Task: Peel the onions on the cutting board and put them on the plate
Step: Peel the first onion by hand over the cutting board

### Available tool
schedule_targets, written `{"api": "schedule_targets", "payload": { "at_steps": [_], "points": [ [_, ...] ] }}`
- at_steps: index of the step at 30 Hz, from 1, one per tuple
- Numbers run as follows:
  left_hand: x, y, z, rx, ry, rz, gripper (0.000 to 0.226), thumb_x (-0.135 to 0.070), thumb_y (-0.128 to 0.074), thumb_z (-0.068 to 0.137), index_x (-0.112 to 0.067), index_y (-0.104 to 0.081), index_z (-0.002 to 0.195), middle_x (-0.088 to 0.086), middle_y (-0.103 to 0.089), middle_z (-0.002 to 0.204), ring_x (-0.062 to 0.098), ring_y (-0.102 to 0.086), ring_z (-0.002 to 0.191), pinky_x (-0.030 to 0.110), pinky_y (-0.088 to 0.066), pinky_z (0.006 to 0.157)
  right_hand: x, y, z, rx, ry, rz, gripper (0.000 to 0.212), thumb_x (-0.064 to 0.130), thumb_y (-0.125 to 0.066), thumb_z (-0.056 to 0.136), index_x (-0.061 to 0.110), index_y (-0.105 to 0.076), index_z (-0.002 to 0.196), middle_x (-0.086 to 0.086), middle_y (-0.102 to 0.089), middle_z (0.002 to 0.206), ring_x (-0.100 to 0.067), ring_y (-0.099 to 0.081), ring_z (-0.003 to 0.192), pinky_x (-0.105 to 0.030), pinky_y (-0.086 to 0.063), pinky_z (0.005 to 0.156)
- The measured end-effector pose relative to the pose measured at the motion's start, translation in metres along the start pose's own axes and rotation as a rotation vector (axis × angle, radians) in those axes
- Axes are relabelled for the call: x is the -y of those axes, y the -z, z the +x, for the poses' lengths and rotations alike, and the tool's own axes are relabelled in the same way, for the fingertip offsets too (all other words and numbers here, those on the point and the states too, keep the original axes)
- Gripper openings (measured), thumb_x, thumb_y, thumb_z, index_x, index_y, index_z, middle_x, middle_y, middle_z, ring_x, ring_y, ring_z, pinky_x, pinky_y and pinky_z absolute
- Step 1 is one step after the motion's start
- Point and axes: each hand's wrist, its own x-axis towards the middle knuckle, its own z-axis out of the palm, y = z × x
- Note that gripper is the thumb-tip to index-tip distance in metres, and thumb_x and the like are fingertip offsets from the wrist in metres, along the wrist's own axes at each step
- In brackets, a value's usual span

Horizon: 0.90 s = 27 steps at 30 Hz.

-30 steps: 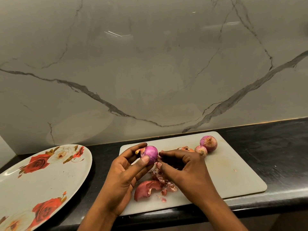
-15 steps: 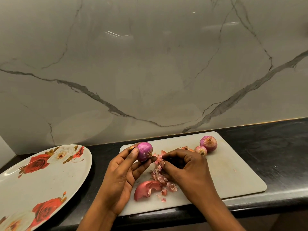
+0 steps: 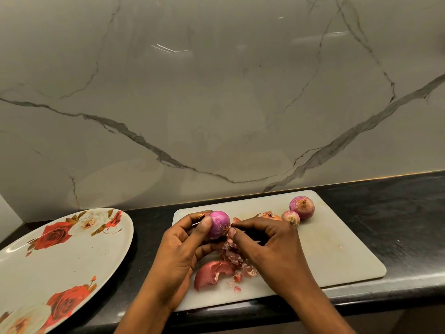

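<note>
A small round onion with glossy purple, mostly peeled skin point(image 3: 218, 224) is held just above the near-left part of a pale grey rectangular plastic cutting board point(image 3: 337, 249). The left hand point(image 3: 183, 249) is curled around it, thumb pressed on its left face and fingers wrapped beneath and behind. The right hand point(image 3: 269, 239) meets the onion from the right, its thumb and forefinger pinched together at the onion's lower right edge; whether a shred of skin lies between them cannot be told. Directly below the hands, a heap of dry reddish-pink onion skins point(image 3: 224, 268) lies on the board, the largest piece a curved shell at the near side. Behind the right hand, a partly hidden orange-brown onion point(image 3: 271, 215) rests on the board, and just beside it to the right sit a tiny pinkish unpeeled onion point(image 3: 291, 217) and a larger purple-pink unpeeled onion point(image 3: 302, 207), touching each other. The board lies on a black stone countertop point(image 3: 397, 213). To the left, apart from the board, a large oval white plate printed with red and white roses point(image 3: 60, 261) sits on the same counter. A grey marble-veined wall point(image 3: 216, 92) rises behind.
</note>
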Motion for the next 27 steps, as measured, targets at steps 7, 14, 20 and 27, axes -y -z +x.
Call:
{"api": "schedule_targets", "payload": {
  "at_steps": [7,14,20,27],
  "points": [
    [0.0006,0.0018,-0.0008,0.047,-0.021,0.091,0.049,-0.024,-0.076,0.080,-0.013,-0.070,0.127,0.012,-0.077,0.121,0.033,-0.075,0.112,0.041,-0.064,0.091,0.0000,0.0017,0.0015,-0.004,-0.046,-0.018,0.009,0.021,-0.080,0.088,0.028,-0.086,0.090,0.019,-0.078,0.078,0.000,-0.075,0.078,-0.019,-0.061,0.071],
    [0.0018,0.0028,0.0009,0.076,-0.011,0.117,0.049,-0.022,-0.076,0.083,-0.012,-0.068,0.130,0.016,-0.076,0.122,0.035,-0.074,0.113,0.048,-0.060,0.098,0.0016,-0.0021,0.0012,-0.022,-0.069,-0.071,0.012,0.020,-0.077,0.086,0.027,-0.079,0.076,0.017,-0.074,0.074,-0.003,-0.072,0.072,-0.023,-0.060,0.066],
    [0.0009,0.0037,0.0016,0.092,0.008,0.088,0.046,-0.016,-0.073,0.087,-0.010,-0.066,0.132,0.016,-0.075,0.123,0.035,-0.074,0.114,0.041,-0.063,0.093,-0.0015,-0.0042,0.0008,-0.032,-0.103,-0.102,0.011,0.027,-0.075,0.086,0.027,-0.076,0.075,0.013,-0.073,0.074,-0.006,-0.071,0.072,-0.030,-0.063,0.067],
    [-0.0007,0.0058,0.0023,0.116,0.055,-0.038,0.044,-0.014,-0.078,0.092,-0.010,-0.066,0.134,0.019,-0.072,0.128,0.041,-0.071,0.118,0.041,-0.064,0.090,-0.0044,-0.0057,0.0020,-0.021,-0.144,-0.054,0.015,0.031,-0.072,0.087,0.024,-0.075,0.074,0.003,-0.074,0.073,-0.014,-0.074,0.071,-0.044,-0.064,0.068]
  ]
}}
